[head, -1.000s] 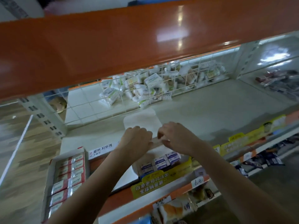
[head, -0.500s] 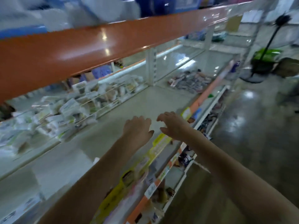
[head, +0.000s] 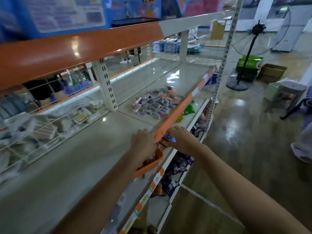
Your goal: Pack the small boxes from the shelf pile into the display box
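2 empty hands, left hand point(head: 143, 141) and right hand point(head: 181, 138), fingers loosely bent, well short of box pile point(head: 154, 105).

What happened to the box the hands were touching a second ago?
The view swung right along the shelf, and the open white display box with small boxes is out of sight now. Both hands let go of its flap and moved to the orange shelf edge strip: left hand and right hand are beside it. A new pile of small red and grey boxes appears. Both hands stay close together, seemingly holding nothing.
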Tool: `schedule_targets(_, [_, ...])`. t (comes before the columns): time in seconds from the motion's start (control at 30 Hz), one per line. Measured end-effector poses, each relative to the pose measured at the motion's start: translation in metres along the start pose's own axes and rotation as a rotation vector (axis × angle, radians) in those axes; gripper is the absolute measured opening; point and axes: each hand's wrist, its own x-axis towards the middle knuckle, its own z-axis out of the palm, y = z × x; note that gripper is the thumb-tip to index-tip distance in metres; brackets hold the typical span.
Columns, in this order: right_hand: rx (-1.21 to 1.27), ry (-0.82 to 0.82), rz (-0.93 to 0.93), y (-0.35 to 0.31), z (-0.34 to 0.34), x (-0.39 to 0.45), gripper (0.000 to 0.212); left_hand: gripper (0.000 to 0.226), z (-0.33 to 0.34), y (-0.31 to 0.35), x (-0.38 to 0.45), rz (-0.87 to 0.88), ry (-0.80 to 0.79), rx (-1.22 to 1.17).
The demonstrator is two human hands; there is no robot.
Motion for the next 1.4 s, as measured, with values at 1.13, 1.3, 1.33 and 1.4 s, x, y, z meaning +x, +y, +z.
schedule_targets(1.13, [0.230,0.073,0.015,0.210,-0.036,0.296,0.016,0.035,0.017,-0.046,0.320,-0.249,0.111,-0.057])
schedule_targets(1.3, [0.276,-0.010,-0.066,0.225,-0.032,0.307,0.019,0.032,0.019,-0.048,0.322,-0.276,0.090,-0.071])
schedule_targets(1.33, [0.285,-0.030,-0.084,0.227,-0.032,0.308,0.020,0.033,0.021,-0.048,0.321,-0.284,0.107,-0.082])
schedule_targets(1.4, [0.298,-0.079,-0.120,0.230,-0.031,0.311,0.023,0.037,0.026,-0.047,0.316,-0.295,0.155,-0.105])
